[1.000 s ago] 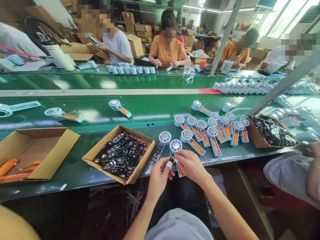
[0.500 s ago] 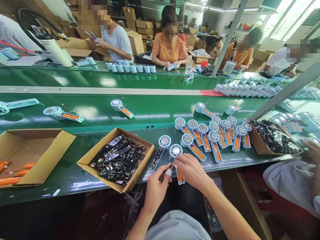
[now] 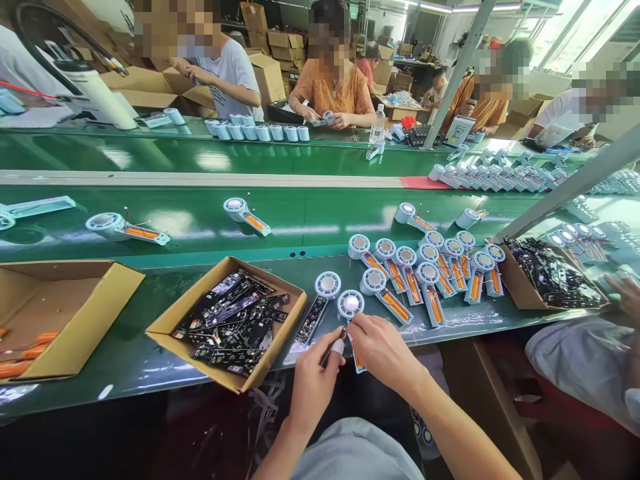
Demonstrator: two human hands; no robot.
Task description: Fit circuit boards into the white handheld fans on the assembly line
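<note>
My left hand [image 3: 316,377] is closed on a narrow dark circuit board [image 3: 327,356], seen edge-on, with a white cover on the thumb [image 3: 338,347]. My right hand [image 3: 383,350] pinches at the board's far end; the small piece between its fingertips is too hidden to name. Just beyond and partly under the right hand lies a light-blue handheld fan body [image 3: 351,304], its orange-filled handle mostly covered. To its left rests another fan body [image 3: 327,285] with a black circuit board [image 3: 311,320] in the handle.
A cardboard box of circuit boards [image 3: 300,303] stands left, and another box [image 3: 107,307] with orange parts farther left. Several fan bodies [image 3: 385,249] cluster right, before a second board box [image 3: 510,283]. The green conveyor [image 3: 310,220] carries more. A co-worker's hand [image 3: 625,293] is at far right.
My hands stay together at the board's end, with only slight finger movement. The view has shifted slightly. Across the conveyor, a co-worker's hands have moved with a light-blue part.
</note>
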